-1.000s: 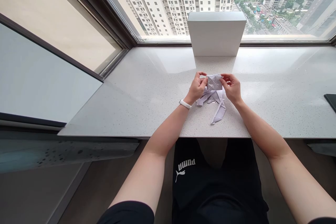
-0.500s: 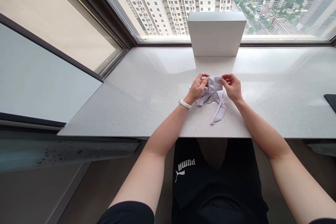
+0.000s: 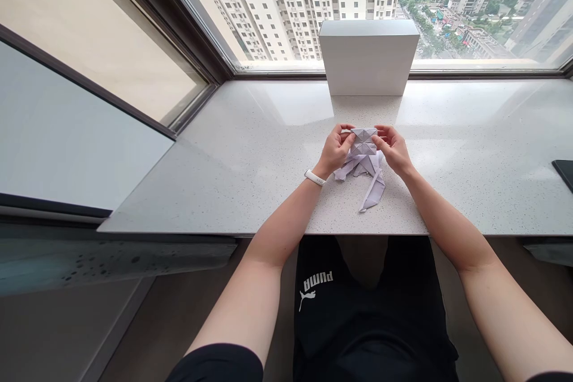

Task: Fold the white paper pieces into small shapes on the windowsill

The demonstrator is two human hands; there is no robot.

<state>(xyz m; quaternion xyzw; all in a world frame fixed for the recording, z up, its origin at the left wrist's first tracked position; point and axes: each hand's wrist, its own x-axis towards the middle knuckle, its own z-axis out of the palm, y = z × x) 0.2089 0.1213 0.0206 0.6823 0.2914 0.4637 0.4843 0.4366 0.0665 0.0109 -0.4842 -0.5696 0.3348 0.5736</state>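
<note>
A small square of folded white paper [image 3: 363,142], creased into triangles, is held up over the counter. On its left edge my left hand [image 3: 338,148] is closed, thumb in front and fingers behind. My right hand [image 3: 392,148] pinches the right edge in the same way. Just below the square lie crumpled and folded paper strips [image 3: 372,185] on the counter; their upper part is hidden behind the folded square and my left hand. A white wristband [image 3: 314,178] is on my left wrist.
The speckled white counter [image 3: 250,179] ends at a front edge near my lap. A white box [image 3: 369,62] stands upright at the back against the window. At the far right edge lies a dark flat object [image 3: 564,173], partly out of view.
The folded paper has shifted slightly left and its visible face shows a different triangle pattern. My right hand has moved a little left with it; both hands keep hold.
</note>
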